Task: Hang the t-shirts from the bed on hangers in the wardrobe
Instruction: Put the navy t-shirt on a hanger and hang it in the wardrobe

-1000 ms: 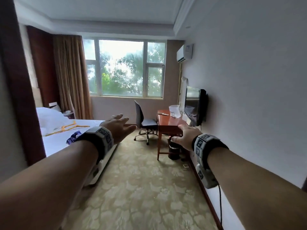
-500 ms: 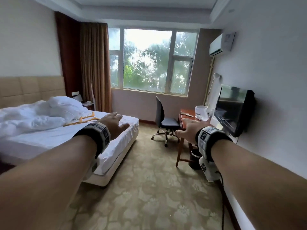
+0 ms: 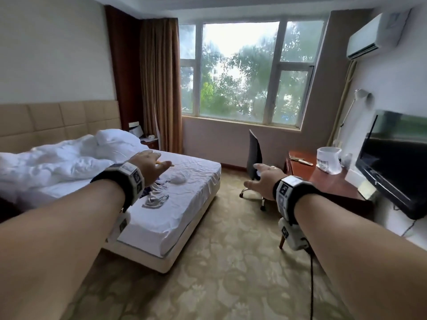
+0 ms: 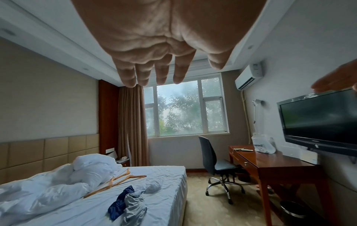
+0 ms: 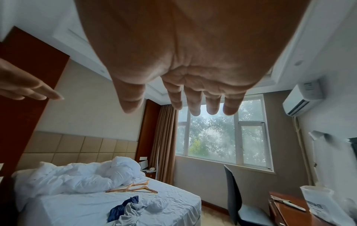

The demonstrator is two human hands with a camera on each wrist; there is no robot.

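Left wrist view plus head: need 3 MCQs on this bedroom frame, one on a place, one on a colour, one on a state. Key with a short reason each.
1. Where do the wooden hangers lie?
A. on the desk
B. on the bed, beside the crumpled duvet
C. on the carpet

2. What colours are the heaped t-shirts on the bed?
A. dark blue and grey
B. red and yellow
C. green and black

3. What is the state of the left hand and right hand?
A. both grip a hanger
B. the left holds a t-shirt
C. both open, holding nothing

Key:
1 B: the hangers rest on the sheet against the duvet.
2 A: a dark blue garment lies bunched with grey ones.
3 C: both wrist views show fingers extended with nothing in them.
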